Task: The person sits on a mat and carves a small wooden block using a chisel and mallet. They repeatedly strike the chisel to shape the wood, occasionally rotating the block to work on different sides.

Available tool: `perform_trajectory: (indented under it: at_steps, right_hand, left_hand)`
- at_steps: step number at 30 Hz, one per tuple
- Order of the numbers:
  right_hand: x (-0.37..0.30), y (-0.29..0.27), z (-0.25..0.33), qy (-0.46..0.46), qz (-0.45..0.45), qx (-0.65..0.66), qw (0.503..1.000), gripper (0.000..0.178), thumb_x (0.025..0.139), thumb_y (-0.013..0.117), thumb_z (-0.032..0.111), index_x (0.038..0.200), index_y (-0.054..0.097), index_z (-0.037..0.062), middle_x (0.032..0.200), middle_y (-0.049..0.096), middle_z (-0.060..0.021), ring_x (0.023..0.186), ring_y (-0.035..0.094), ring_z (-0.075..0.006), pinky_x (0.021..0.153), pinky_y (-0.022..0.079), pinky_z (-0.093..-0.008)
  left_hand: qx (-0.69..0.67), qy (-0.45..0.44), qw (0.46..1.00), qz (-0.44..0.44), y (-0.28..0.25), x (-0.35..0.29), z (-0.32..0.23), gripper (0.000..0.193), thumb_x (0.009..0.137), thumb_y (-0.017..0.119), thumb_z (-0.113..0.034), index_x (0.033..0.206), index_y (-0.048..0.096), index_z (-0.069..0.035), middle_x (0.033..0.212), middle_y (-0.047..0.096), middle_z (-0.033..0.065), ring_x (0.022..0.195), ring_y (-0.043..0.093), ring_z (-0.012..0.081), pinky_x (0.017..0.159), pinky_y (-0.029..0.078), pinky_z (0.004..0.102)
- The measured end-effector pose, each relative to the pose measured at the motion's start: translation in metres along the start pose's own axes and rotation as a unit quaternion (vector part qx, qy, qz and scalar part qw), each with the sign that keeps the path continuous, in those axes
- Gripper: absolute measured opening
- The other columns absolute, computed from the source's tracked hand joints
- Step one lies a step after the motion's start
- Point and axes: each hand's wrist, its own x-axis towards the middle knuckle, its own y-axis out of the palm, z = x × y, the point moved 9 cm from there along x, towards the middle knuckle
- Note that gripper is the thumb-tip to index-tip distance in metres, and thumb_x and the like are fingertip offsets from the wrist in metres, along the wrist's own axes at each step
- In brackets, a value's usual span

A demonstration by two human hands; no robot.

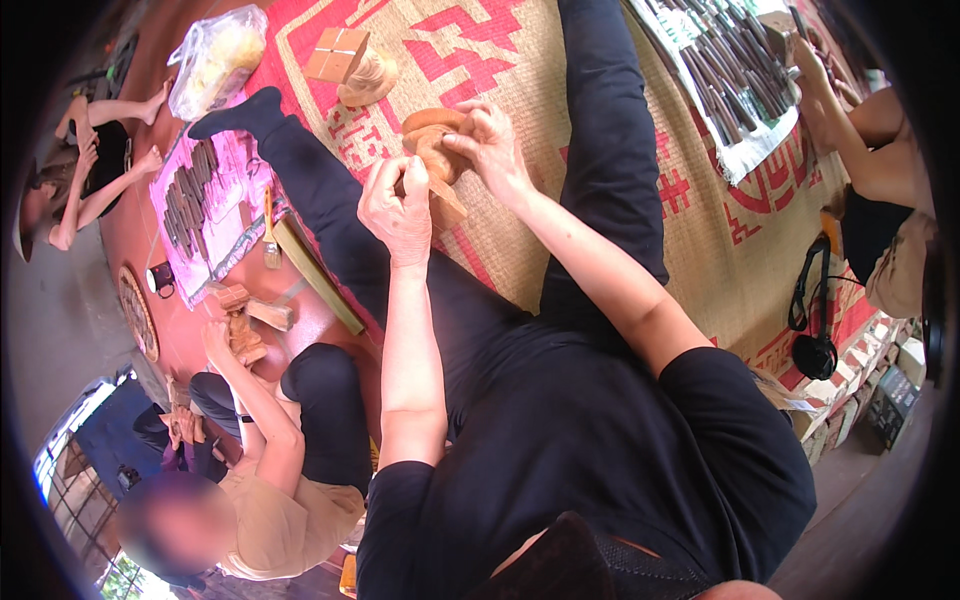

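A carved piece of light brown wood (433,150), with a rounded top and a narrower angular lower end, is held up above the mat between my outstretched legs. My right hand (492,150) grips its right side, thumb and fingers bent against the wood. Close against its left side is my left hand (395,208), closed with the fingers curled and the thumb pressed in. Whatever the left fingers pinch is hidden. Beyond the carving, another rounded wood carving (368,80) rests on the mat beside a square wooden block (337,54).
A red-patterned woven mat (500,245) lies under me. Rows of carving tools (735,70) lie on a cloth at right, with more tools (190,195) on a pink cloth at left. A brush (270,235), a plastic bag (218,62) and a mug (160,278) lie left. Co-workers sit on both sides.
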Motion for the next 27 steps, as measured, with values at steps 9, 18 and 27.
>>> perform_trajectory:
  at_steps: [9, 18, 27]
  right_hand:
    - [0.01, 0.004, -0.023, 0.013, -0.004, -0.085, 0.996, 0.025, 0.077, 0.078, 0.018, 0.077, 0.059, 0.0018, 0.109, 0.06, -0.0114, 0.102, 0.055, -0.0253, 0.09, 0.044, -0.0393]
    - [-0.007, 0.002, -0.009, 0.019, -0.049, -0.052, 0.997, 0.025, 0.08, 0.075, 0.017, 0.075, 0.056, 0.0013, 0.113, 0.059, -0.0137, 0.108, 0.054, -0.0277, 0.094, 0.042, -0.0387]
    - [-0.041, 0.023, 0.016, 0.098, 0.015, 0.128, 0.987, 0.024, 0.086, 0.068, 0.014, 0.105, 0.063, 0.0016, 0.124, 0.054, -0.0105, 0.117, 0.049, -0.0224, 0.1, 0.04, -0.0349]
  left_hand:
    - [-0.011, -0.008, 1.0, -0.009, -0.004, -0.002, 0.01, 0.016, 0.083, 0.065, -0.012, 0.074, 0.061, 0.0, 0.066, 0.055, 0.0065, 0.056, 0.052, 0.0144, 0.055, 0.041, 0.0282]
    - [-0.02, -0.017, 1.0, 0.004, -0.001, -0.004, 0.013, 0.015, 0.084, 0.062, -0.01, 0.075, 0.06, 0.001, 0.067, 0.055, 0.0055, 0.058, 0.051, 0.0134, 0.057, 0.041, 0.0277]
    - [0.055, 0.034, 0.997, -0.038, -0.019, -0.016, 0.002, 0.011, 0.08, 0.067, -0.013, 0.075, 0.064, -0.004, 0.067, 0.057, 0.0096, 0.061, 0.059, 0.0225, 0.058, 0.047, 0.0344]
